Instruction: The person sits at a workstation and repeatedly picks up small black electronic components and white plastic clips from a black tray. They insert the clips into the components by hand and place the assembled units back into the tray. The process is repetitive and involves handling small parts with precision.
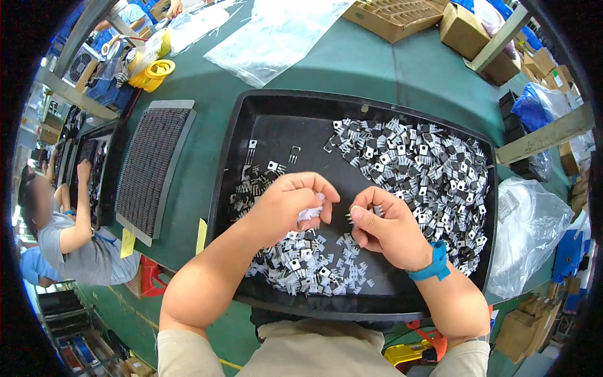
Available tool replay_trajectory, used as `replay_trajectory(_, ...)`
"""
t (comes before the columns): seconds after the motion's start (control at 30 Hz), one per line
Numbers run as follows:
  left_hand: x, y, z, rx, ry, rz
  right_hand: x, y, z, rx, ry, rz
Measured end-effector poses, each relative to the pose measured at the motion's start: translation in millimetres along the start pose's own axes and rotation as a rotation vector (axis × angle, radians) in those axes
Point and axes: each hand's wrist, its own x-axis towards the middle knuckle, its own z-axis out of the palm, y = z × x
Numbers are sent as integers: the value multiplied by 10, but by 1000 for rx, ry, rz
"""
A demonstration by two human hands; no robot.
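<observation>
Over a black tray (289, 119), my left hand (286, 204) curls around several small white plastic pieces (310, 215). To its right, my right hand (389, 229) is closed in a pinch, with thin metal leads of a transistor (377, 211) showing between thumb and fingers. A large heap of loose black transistors with silver tabs (421, 169) fills the tray's right side. Below my left hand lies a pile of transistors with white pieces on or among them (301, 264). More dark transistors (248, 188) are partly hidden behind my left forearm.
Left of the tray, a grey board (154, 166) carries dense rows of dark parts. Clear plastic sheeting (276, 38) and cardboard boxes (396, 19) lie at the back. A plastic bag (527, 232) sits at right. Another person (88, 239) works at far left. Metal posts (546, 135) flank the table.
</observation>
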Motion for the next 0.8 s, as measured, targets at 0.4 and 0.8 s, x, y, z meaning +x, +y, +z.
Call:
replay_trajectory(0.4,15,26,1,-83,69,129,68,269,128,-1125,-103,-486)
replay_trajectory(0.8,29,26,-51,-207,-107,86,228,518,321,-1321,-231,-585)
